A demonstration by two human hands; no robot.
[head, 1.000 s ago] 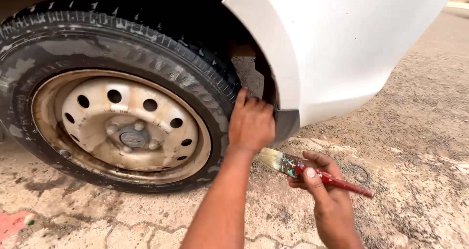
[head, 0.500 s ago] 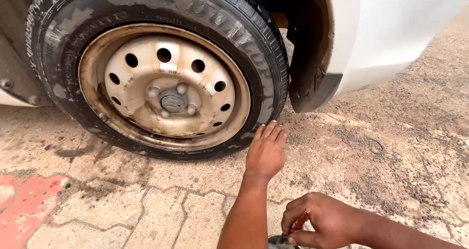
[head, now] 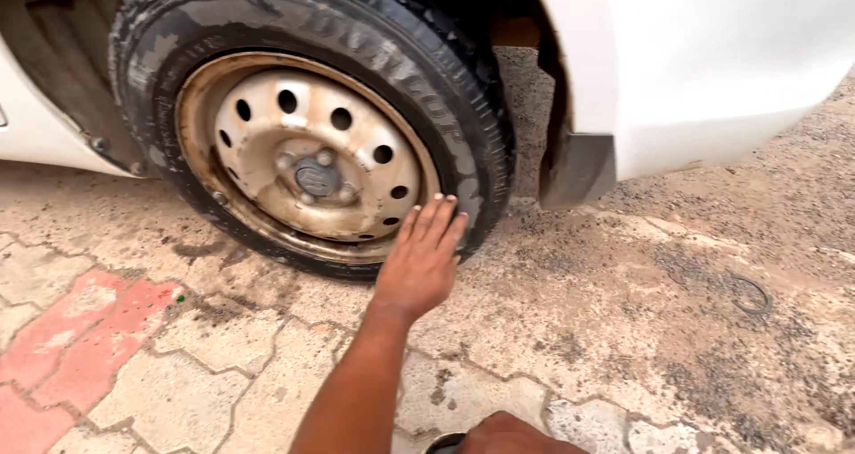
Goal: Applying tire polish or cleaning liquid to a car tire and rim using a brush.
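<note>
A worn black tyre (head: 445, 71) on a rusty steel rim (head: 267, 116) with round holes fills the upper left. My left hand (head: 419, 263) is open, fingers together and stretched flat, with the fingertips on the tyre's lower right sidewall. Only the knuckles of my right hand (head: 517, 434) show at the bottom edge, curled closed. A dark bit of the paintbrush (head: 443, 441) pokes out beside them; the rest of the brush is out of view.
The white car body (head: 712, 62) and a dark mud flap (head: 579, 169) stand right of the wheel. The ground is rough concrete with grey and red paving blocks (head: 71, 338) at the left. A thin ring-shaped mark (head: 753, 294) lies at the right.
My left hand left the wheel arch edge, dropped low, then rose onto the tyre's lower sidewall. My right hand with the brush sank to the bottom edge. The view shifted right and closer.
</note>
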